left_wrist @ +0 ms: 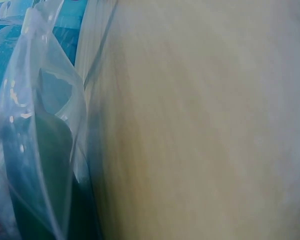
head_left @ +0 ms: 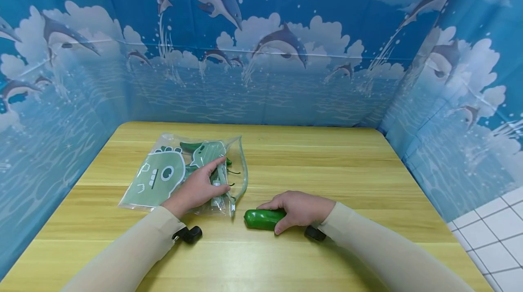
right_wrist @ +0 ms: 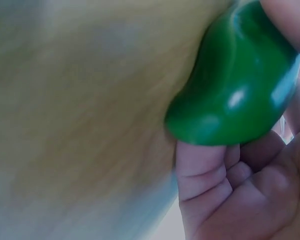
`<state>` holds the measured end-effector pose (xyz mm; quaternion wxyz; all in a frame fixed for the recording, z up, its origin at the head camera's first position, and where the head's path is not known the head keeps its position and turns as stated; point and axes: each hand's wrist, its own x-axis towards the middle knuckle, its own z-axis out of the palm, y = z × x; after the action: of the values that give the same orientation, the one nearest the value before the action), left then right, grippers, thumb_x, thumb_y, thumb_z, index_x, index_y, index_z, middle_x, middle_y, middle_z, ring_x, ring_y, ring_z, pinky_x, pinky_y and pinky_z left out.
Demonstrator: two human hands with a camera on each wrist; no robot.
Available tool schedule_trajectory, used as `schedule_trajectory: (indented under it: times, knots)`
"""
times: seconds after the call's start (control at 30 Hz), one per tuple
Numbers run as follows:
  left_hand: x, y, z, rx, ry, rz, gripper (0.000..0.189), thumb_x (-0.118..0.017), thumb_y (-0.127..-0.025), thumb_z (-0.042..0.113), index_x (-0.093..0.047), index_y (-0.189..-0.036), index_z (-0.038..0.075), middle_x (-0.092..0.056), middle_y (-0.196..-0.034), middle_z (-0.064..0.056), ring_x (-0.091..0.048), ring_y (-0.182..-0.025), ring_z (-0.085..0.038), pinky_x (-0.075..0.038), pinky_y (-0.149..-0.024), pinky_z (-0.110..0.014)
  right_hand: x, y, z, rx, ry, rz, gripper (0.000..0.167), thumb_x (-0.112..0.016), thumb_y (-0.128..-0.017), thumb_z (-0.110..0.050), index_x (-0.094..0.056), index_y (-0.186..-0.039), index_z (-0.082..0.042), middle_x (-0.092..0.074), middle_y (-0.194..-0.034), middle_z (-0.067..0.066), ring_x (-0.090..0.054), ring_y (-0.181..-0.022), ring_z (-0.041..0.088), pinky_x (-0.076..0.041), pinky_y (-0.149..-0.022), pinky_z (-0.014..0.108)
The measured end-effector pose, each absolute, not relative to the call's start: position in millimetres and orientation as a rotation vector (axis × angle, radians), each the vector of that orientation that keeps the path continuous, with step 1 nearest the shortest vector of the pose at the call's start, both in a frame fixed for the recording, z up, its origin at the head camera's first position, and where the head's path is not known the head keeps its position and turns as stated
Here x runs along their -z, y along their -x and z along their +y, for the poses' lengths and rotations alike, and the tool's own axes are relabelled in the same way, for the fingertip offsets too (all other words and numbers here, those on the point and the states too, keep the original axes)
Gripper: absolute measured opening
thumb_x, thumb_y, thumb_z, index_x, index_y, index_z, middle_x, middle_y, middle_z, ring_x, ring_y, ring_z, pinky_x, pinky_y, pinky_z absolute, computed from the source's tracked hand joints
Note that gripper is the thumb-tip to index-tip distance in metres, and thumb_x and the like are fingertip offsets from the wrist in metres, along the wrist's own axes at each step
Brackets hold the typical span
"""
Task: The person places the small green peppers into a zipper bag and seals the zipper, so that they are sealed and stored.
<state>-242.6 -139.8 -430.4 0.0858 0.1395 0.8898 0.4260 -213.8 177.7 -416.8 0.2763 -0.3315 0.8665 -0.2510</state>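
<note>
My right hand (head_left: 304, 208) holds a shiny green pepper (head_left: 259, 219) low over the wooden table, thumb on the near side and fingers on the far side. In the right wrist view the smooth, curved end of the pepper (right_wrist: 235, 85) pokes out past the fingers. My left hand (head_left: 200, 187) rests on a clear zip bag (head_left: 153, 178) with a green cartoon print, thumb and forefinger spread near the bag's mouth. Inside the bag lie several green things with thin stems, partly hidden by print and hand. The left wrist view shows the clear plastic (left_wrist: 45, 135) bulging up from the table.
The bag's zip edge (head_left: 245, 169) faces right and has a slider at its near end. Beneath everything is a yellow wood-grain table (head_left: 327, 160). A blue dolphin-print curtain (head_left: 261, 87) hangs round its back and sides, and white floor tiles (head_left: 496, 224) show at the right.
</note>
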Motion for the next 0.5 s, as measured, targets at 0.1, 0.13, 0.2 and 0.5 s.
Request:
schedule_trajectory:
  times: [0.1, 0.13, 0.2, 0.5]
  knots:
    - [431.0, 242.7, -140.1, -1.268, -0.412, 2.654, 0.090, -0.081, -0.091, 0.036, -0.033, -0.167, 0.023, -0.035, -0.171, -0.008, -0.031, -0.159, -0.037, -0.036, -0.122, -0.063, 416.9, 214.1, 177.5, 0.675, 0.889, 2.326, 0.068, -0.090, -0.083, -0.029, -0.064, -0.145, -0.038, -0.070, -0.127, -0.010, -0.061, -0.101, 0.002, -0.052, -0.093, 0.027]
    - [431.2, 242.7, -140.2, -1.267, -0.411, 2.655, 0.090, -0.081, -0.091, 0.036, -0.033, -0.167, 0.023, -0.035, -0.171, -0.008, -0.031, -0.159, -0.037, -0.036, -0.122, -0.063, 417.0, 214.2, 177.4, 0.675, 0.890, 2.326, 0.068, -0.090, -0.083, -0.029, -0.064, -0.145, -0.038, -0.070, -0.127, -0.010, -0.061, -0.101, 0.002, -0.052, -0.093, 0.027]
    - [431.6, 242.8, -140.3, -1.266, -0.410, 2.657, 0.090, -0.081, -0.091, 0.036, -0.033, -0.167, 0.024, -0.035, -0.171, -0.008, -0.031, -0.158, -0.037, -0.036, -0.122, -0.063, 417.1, 214.4, 177.3, 0.676, 0.893, 2.326, 0.067, -0.090, -0.084, -0.029, -0.064, -0.145, -0.039, -0.070, -0.128, -0.010, -0.062, -0.102, 0.002, -0.052, -0.093, 0.027]
    - [431.0, 243.0, -139.5, -1.264, -0.408, 2.652, 0.090, -0.081, -0.091, 0.036, -0.033, -0.167, 0.024, -0.034, -0.172, -0.007, -0.030, -0.159, -0.037, -0.036, -0.122, -0.063, 416.5, 212.0, 177.0, 0.669, 0.908, 2.330, 0.062, -0.087, -0.087, -0.027, -0.065, -0.145, -0.036, -0.069, -0.133, -0.007, -0.061, -0.104, 0.003, -0.052, -0.095, 0.028]
